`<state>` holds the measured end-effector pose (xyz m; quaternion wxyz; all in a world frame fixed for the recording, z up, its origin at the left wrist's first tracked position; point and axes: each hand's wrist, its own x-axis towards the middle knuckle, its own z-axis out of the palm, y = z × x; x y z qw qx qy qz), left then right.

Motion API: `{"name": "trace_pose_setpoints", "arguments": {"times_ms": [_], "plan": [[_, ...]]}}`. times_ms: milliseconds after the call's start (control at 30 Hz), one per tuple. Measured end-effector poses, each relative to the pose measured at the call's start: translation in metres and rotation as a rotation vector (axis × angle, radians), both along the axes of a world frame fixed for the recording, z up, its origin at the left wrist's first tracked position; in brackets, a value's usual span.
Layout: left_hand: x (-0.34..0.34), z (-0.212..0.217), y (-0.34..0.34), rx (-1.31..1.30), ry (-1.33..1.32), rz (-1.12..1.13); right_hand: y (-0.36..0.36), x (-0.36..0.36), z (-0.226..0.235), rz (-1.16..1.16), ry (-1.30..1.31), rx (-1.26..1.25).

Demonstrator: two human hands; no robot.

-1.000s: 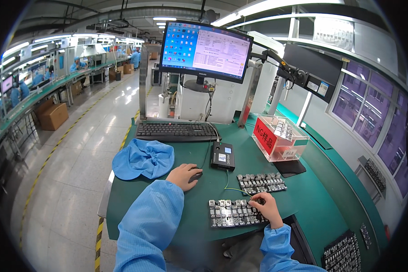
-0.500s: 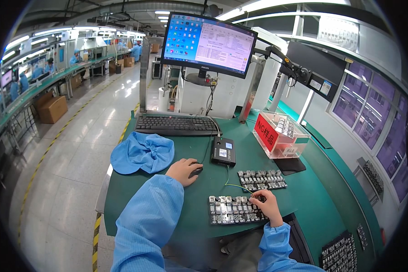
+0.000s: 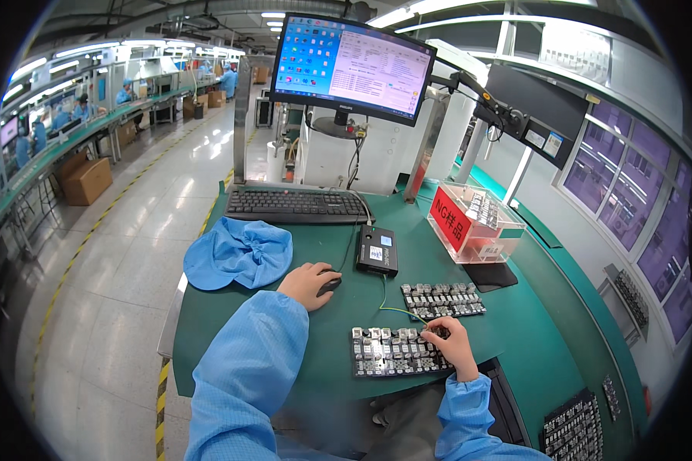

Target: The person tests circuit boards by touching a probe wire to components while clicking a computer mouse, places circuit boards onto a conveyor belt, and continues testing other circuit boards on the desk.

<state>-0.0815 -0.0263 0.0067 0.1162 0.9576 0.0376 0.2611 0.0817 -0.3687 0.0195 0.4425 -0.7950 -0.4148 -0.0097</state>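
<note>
My left hand point(image 3: 307, 286) rests curled over a black computer mouse point(image 3: 330, 286) on the green table mat. My right hand point(image 3: 453, 346) pinches the end of a thin yellow-green cable point(image 3: 396, 309) at the right part of the near circuit board panel point(image 3: 384, 355); my fingers hide the cable's tip. The cable runs back to a small black box with a little lit screen point(image 3: 377, 251). Just behind the near panel lies a second circuit board panel point(image 3: 443, 300), with nothing touching it.
A monitor point(image 3: 351, 69) stands behind a black keyboard point(image 3: 298, 204). A blue cloth cap point(image 3: 240, 253) lies left of the mouse. At the right stands a clear box with a red label point(image 3: 477, 223) holding boards. More board panels point(image 3: 573, 429) sit at the lower right.
The view has shifted slightly. Both hands keep their places, the left on the mouse and the right at the near panel.
</note>
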Motion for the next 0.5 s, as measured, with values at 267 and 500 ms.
{"name": "trace_pose_setpoints", "arguments": {"times_ms": [267,500], "plan": [[0.0009,-0.0012,0.0002,-0.007,0.017,-0.007,-0.0013,0.0020,-0.0027,-0.009,-0.006,-0.007],[-0.0009,-0.0008,0.0005,0.004,0.007,-0.005,-0.0004,0.0013,-0.0001,0.005,-0.017,-0.028]]}}
